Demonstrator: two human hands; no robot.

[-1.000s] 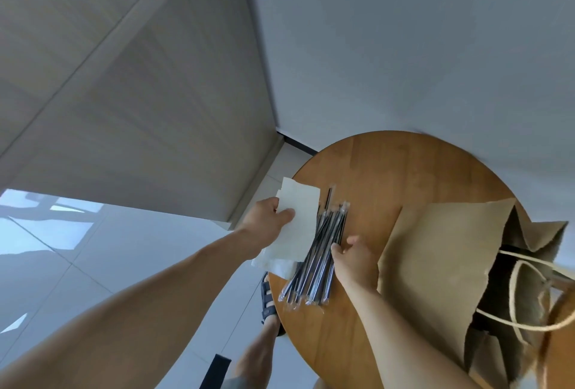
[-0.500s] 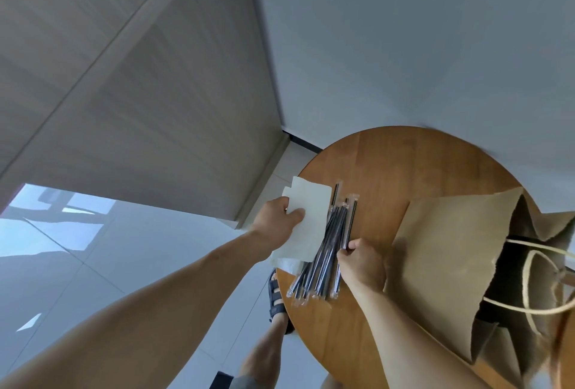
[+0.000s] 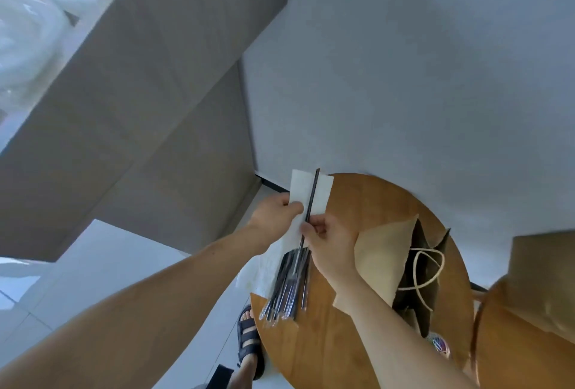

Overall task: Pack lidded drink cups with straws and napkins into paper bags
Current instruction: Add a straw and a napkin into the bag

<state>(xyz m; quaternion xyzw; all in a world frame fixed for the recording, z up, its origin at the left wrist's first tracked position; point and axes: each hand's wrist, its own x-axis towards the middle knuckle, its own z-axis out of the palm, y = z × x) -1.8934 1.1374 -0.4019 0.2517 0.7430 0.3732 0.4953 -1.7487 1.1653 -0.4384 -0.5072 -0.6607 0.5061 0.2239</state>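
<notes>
My left hand (image 3: 273,213) pinches a white napkin (image 3: 320,192) and holds it raised above the left edge of the round wooden table (image 3: 373,202). One wrapped black straw (image 3: 312,199) is lifted upright against that napkin, pinched by my right hand (image 3: 329,239). A pile of several wrapped straws (image 3: 287,286) lies on the table below both hands. More napkins (image 3: 259,273) sit under the pile at the table's edge. An open brown paper bag (image 3: 382,251) with rope handles lies on its side just right of my right hand.
A second brown paper bag (image 3: 547,279) stands at the right edge. Clear plastic lids or cups (image 3: 28,30) sit blurred on a shelf at upper left. A sandalled foot (image 3: 249,339) stands on the white floor beside the table. A small colourful object (image 3: 438,343) lies near the bag.
My right hand has lifted one straw out of the pile and raised it against the napkin. My left hand has raised the napkin. The camera has tilted, showing the shelf.
</notes>
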